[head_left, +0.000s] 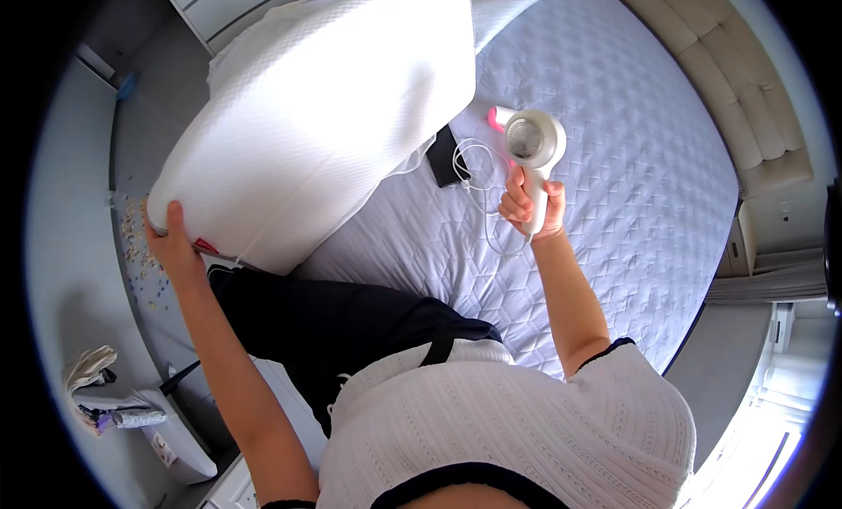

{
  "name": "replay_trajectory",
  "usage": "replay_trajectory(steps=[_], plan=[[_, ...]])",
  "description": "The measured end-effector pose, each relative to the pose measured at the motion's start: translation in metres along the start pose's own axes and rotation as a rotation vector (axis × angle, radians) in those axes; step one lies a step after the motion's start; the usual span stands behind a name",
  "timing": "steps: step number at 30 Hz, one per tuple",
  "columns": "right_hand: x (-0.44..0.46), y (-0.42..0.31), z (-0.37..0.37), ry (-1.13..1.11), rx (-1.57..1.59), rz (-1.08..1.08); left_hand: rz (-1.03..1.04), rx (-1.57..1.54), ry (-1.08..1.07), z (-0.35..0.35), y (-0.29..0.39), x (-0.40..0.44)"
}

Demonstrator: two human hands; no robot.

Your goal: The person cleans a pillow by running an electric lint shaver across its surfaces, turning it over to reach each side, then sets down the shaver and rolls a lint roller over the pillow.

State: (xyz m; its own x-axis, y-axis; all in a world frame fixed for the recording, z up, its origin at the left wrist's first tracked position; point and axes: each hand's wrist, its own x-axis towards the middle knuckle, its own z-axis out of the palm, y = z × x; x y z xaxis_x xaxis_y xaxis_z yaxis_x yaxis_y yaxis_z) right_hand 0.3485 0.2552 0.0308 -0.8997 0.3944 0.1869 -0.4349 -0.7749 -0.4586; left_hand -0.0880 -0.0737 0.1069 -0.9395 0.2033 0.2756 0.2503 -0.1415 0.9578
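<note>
My right hand (548,209) is wrapped round the handle of a white fabric shaver (551,145), raised above the bed with its round mesh head facing up toward me. A white cable (488,212) runs from the handle's base to a flat black power bank (444,162) on the bed. My left hand (180,250) grips the near left corner of a large white textured pillow (289,123), thumb on top and fingers partly hidden beneath. A red tag (206,246) shows at the pillow's edge beside that hand. The shaver does not touch the pillow.
A grey quilted bedspread (631,149) covers the bed, with a pink-and-white object (500,117) partly hidden behind the shaver. A padded headboard (737,79) stands at the right. Small scattered bits (140,246) show on the left, near a standing bag (180,439).
</note>
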Motion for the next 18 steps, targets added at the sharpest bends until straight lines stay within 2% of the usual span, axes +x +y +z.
replay_trajectory(steps=[1,3,4,6,7,9,10,12,13,15,16,18], plan=[[-0.003,0.0,0.0,-0.003,0.005,0.005,-0.01,-0.016,-0.021,-0.004,0.0,0.001],[-0.013,-0.004,-0.004,0.375,-0.627,0.176,0.004,0.0,0.004,0.003,0.007,-0.006],[-0.025,-0.011,-0.026,0.408,-0.823,0.351,0.014,0.009,0.018,0.007,0.01,-0.009],[-0.05,-0.009,-0.05,0.562,-1.197,0.54,0.014,-0.017,0.019,0.006,0.009,-0.008],[-0.057,-0.009,-0.05,0.555,-1.198,0.541,0.029,-0.027,-0.002,0.006,0.009,-0.008],[-0.072,-0.009,-0.053,0.633,-1.459,0.686,0.041,-0.037,-0.025,0.007,0.009,-0.008],[-0.072,-0.013,-0.049,0.638,-1.456,0.69,0.027,-0.046,-0.035,0.007,0.009,-0.006],[-0.067,-0.025,-0.042,0.586,-1.615,0.751,0.011,-0.059,-0.05,0.012,0.009,-0.003],[-0.062,-0.031,-0.048,0.59,-1.613,0.75,0.011,-0.063,-0.042,0.014,0.009,-0.001],[-0.043,-0.043,-0.066,0.976,-1.777,0.407,0.015,-0.067,-0.032,0.019,0.009,0.007],[-0.029,-0.046,-0.078,0.972,-1.779,0.403,0.005,-0.076,-0.018,0.023,0.008,0.012],[0.005,-0.048,-0.11,1.246,-1.769,0.063,0.006,-0.091,0.008,0.033,0.005,0.027]])
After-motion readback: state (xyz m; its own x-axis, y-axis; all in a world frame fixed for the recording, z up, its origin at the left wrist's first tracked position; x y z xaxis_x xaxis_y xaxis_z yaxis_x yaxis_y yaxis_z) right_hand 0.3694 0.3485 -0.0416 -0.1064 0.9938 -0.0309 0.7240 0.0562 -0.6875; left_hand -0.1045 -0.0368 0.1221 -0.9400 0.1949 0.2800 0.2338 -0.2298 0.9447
